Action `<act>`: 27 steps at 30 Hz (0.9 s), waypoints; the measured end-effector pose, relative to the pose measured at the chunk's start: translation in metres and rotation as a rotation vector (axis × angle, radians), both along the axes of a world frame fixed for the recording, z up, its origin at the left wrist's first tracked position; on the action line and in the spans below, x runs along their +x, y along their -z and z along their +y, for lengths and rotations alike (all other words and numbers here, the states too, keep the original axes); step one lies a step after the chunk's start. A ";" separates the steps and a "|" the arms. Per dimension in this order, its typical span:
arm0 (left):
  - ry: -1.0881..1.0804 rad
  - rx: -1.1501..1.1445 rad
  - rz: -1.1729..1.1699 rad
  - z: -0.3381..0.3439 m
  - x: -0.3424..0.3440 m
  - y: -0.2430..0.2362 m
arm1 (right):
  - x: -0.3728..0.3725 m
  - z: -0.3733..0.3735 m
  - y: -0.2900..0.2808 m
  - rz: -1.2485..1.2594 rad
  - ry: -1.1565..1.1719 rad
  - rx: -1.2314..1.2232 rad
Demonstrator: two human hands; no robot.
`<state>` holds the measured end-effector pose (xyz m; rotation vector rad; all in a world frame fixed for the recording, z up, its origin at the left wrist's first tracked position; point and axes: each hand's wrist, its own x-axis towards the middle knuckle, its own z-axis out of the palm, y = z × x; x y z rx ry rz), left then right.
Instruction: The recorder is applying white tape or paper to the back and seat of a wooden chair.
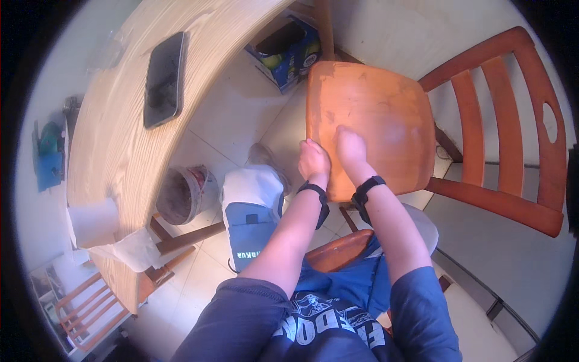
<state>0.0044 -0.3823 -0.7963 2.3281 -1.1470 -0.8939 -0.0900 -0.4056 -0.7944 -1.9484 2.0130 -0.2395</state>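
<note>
A wooden chair (386,102) with an orange-brown seat and slatted back stands before me, its seat finish worn in patches. At the seat's left edge is my left hand (314,159), its fingers curled in; what they hold, if anything, is hidden. My right hand (350,145) is closed like a fist over the left part of the seat, close beside the left one. Its fingers are turned away, so I cannot make out anything in them. Both wrists wear black bands.
A wooden table (129,151) curves along the left, bearing a dark phone (164,78) and a white paper roll (93,223). Below it are a bucket (187,193), a blue box (283,57) and a blue-and-white bag (250,211). Another wooden chair (87,308) stands lower left.
</note>
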 end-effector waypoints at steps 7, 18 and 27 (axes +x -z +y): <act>-0.010 0.022 0.021 -0.003 -0.001 0.003 | -0.004 -0.026 0.018 -0.050 0.071 0.007; -0.055 0.122 0.048 -0.009 -0.002 -0.006 | 0.007 -0.169 0.027 -0.360 0.079 -0.211; -0.040 0.100 0.017 -0.006 0.001 -0.013 | 0.009 -0.120 0.000 -0.313 0.055 -0.003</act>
